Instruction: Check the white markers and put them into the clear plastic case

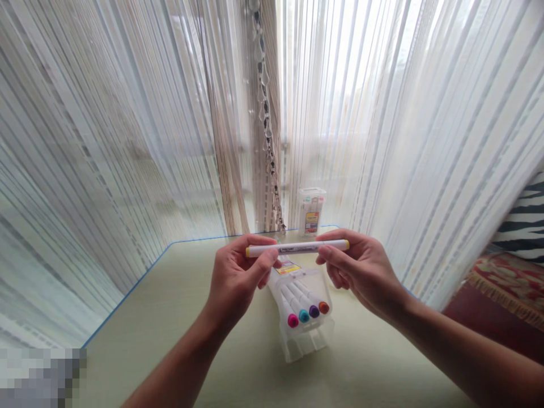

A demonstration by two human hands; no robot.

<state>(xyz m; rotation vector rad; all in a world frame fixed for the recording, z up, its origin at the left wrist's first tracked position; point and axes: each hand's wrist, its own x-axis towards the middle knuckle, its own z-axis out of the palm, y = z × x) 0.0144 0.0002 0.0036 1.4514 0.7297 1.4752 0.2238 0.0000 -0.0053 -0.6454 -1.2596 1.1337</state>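
Note:
A white marker (297, 248) with yellow ends is held level above the table, one end in each hand. My left hand (238, 277) pinches its left end between thumb and fingers. My right hand (361, 269) pinches the right end the same way. Below the hands a clear plastic marker case (304, 334) lies on its side on the pale table (170, 317). Inside it are several white markers with pink, teal, purple and orange caps (308, 313) facing me.
A second clear marker box (311, 212) stands upright at the table's far edge. Sheer striped curtains (127, 141) close in behind and on both sides. A red fringed rug (505, 283) and zebra-print fabric (527, 218) lie at the right.

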